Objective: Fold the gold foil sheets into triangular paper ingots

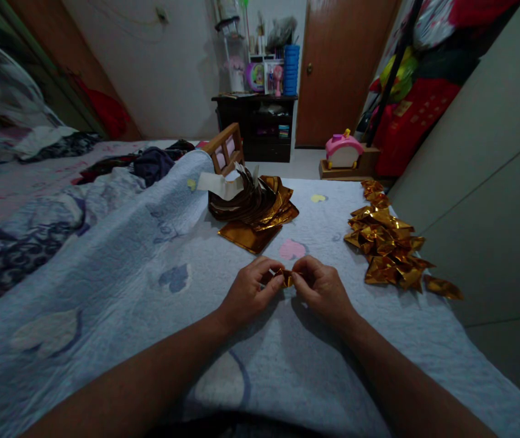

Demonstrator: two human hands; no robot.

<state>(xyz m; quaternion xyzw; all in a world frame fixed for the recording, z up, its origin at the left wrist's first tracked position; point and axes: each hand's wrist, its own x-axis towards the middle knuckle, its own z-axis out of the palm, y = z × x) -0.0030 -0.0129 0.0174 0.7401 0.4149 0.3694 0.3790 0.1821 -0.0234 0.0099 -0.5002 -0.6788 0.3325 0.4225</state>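
Observation:
A small piece of folded gold paper (pixel 287 277) sits between my two hands, just above the light blue quilt (pixel 150 292). My left hand (pixel 248 292) pinches its left end with fingers closed. Closed on its right end in the same way is my right hand (pixel 321 289). A fanned stack of flat gold paper sheets (pixel 255 210) lies on the quilt beyond my hands. To the right, a heap of several folded gold paper pieces (pixel 385 243) runs along the quilt's edge.
A small wooden chair (pixel 226 149) stands behind the sheet stack. Clothes and bedding (pixel 50 182) cover the bed at left. A pale wardrobe wall (pixel 483 182) rises at right. A dark cabinet (pixel 257 128), a door and a pink toy (pixel 343 151) stand at the back.

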